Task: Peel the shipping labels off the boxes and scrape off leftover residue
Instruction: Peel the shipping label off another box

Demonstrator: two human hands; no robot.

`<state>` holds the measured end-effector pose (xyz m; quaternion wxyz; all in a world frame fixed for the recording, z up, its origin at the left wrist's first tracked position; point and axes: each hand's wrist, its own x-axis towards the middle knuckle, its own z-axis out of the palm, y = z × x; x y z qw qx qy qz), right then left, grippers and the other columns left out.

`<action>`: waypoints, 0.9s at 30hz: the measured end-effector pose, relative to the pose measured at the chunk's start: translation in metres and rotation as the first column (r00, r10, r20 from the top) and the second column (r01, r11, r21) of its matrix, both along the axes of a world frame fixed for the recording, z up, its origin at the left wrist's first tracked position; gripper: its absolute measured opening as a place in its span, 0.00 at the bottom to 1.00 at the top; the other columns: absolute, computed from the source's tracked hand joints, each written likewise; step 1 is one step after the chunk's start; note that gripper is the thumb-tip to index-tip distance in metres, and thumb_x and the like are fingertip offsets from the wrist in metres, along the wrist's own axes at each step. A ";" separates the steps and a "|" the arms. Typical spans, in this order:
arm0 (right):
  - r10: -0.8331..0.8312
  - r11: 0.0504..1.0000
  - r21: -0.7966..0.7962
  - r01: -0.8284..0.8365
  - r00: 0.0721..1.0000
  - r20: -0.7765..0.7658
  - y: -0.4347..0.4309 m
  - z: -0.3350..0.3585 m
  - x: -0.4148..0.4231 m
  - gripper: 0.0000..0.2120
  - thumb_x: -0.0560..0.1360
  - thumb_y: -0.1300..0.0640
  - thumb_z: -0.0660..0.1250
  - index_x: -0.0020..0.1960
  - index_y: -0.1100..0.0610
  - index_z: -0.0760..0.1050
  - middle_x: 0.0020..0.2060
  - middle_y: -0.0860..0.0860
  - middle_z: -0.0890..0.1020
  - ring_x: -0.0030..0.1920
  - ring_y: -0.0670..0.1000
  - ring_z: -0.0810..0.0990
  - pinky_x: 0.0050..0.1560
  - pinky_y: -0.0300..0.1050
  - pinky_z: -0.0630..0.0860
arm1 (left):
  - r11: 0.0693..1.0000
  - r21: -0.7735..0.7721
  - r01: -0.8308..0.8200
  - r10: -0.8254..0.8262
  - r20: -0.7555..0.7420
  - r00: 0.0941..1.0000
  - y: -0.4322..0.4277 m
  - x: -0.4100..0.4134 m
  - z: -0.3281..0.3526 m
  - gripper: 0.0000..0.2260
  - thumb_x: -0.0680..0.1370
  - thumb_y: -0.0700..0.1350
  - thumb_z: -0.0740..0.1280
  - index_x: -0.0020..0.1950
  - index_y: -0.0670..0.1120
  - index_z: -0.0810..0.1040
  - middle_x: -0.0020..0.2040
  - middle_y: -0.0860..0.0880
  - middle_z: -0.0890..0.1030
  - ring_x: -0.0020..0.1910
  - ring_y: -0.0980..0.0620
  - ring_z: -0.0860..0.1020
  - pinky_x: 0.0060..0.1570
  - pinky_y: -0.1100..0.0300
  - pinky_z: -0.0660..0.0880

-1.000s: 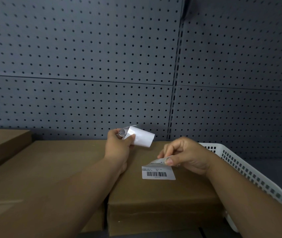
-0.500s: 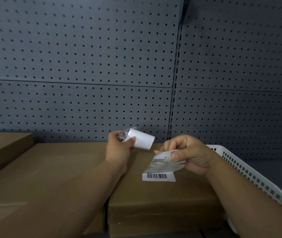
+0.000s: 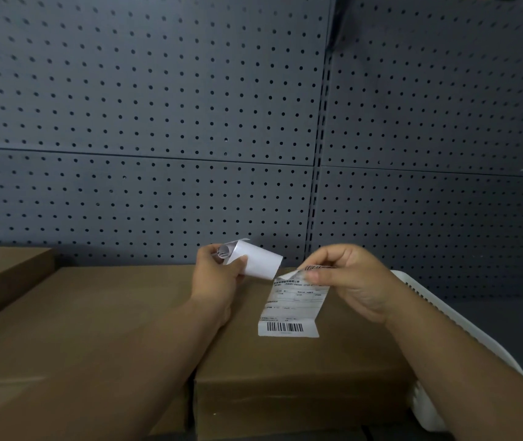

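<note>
A white shipping label [image 3: 292, 308] with a barcode stands lifted off the top of the middle cardboard box [image 3: 285, 370]. Only its lower barcode strip lies on the cardboard. My right hand [image 3: 349, 278] pinches the label's top edge between thumb and forefinger above the box. My left hand [image 3: 218, 275] hovers just left of it, over the box's back left corner, gripping a curled, rolled white label [image 3: 253, 261] that is off any box.
A larger cardboard box [image 3: 78, 329] lies to the left, touching the middle one, and another box [image 3: 2, 268] sits at the far left. A white perforated plastic basket [image 3: 444, 316] stands to the right. A grey pegboard wall [image 3: 190, 138] closes the back.
My right hand has pulled the label's top edge up and back, so more of the label has come off the box. My left hand has stayed almost still with the rolled label.
</note>
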<state>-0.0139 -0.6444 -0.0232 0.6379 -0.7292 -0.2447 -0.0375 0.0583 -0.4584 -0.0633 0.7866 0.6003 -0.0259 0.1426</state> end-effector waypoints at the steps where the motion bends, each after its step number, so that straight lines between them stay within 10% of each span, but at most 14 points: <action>1: 0.016 1.000 0.021 -0.016 1.000 -0.002 0.001 -0.001 -0.001 0.04 0.63 0.63 0.75 0.34 0.55 0.82 0.31 0.48 0.84 0.35 0.45 0.81 0.40 0.38 0.76 | 1.000 0.003 0.001 -0.001 -0.001 1.000 0.000 0.000 0.000 0.15 0.77 0.36 0.67 0.56 0.49 0.65 0.46 0.55 0.71 0.53 0.46 0.77 0.54 0.54 0.77; 7: 0.145 0.981 0.142 -0.133 0.986 -0.080 0.008 -0.004 0.002 0.19 0.47 0.47 0.83 0.33 0.54 0.83 0.32 0.50 0.84 0.36 0.47 0.82 0.38 0.38 0.78 | 0.999 0.043 0.007 -0.007 0.005 1.000 0.000 0.000 -0.001 0.14 0.76 0.36 0.67 0.56 0.48 0.66 0.46 0.54 0.72 0.53 0.44 0.78 0.57 0.47 0.77; 27: 0.264 0.922 0.325 -0.211 0.956 -0.126 0.000 -0.016 0.005 0.16 0.51 0.53 0.83 0.33 0.58 0.82 0.31 0.52 0.82 0.35 0.49 0.81 0.61 0.55 0.69 | 0.992 0.124 0.006 -0.008 0.018 1.000 -0.002 0.006 -0.006 0.14 0.76 0.36 0.68 0.55 0.48 0.68 0.46 0.54 0.74 0.52 0.47 0.77 0.56 0.49 0.77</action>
